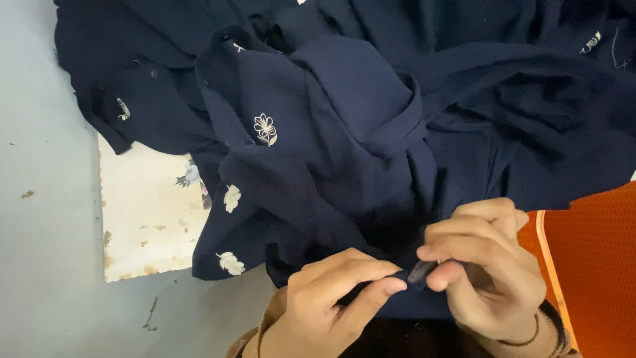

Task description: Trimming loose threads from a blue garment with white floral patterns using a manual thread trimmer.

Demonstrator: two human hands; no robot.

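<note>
Head view: both hands sit at the near edge of the worktop [46, 219], pinching the same little fold of the navy embroidered garment [344, 166]. The left hand [324, 305] has thumb and forefinger closed on the fabric edge, and the right hand [487, 265] is curled shut on it too, thumb pressing a small dark tab between them. The rest of the garment is heaped up toward the far edge, partly over a worn cream board [142, 212], with an orange mesh chair [593, 265] at the right. My worry is that the grip is tiny and the heap's weight drags on it, so the fold could slip out, or a tug could strain the seam.
</note>
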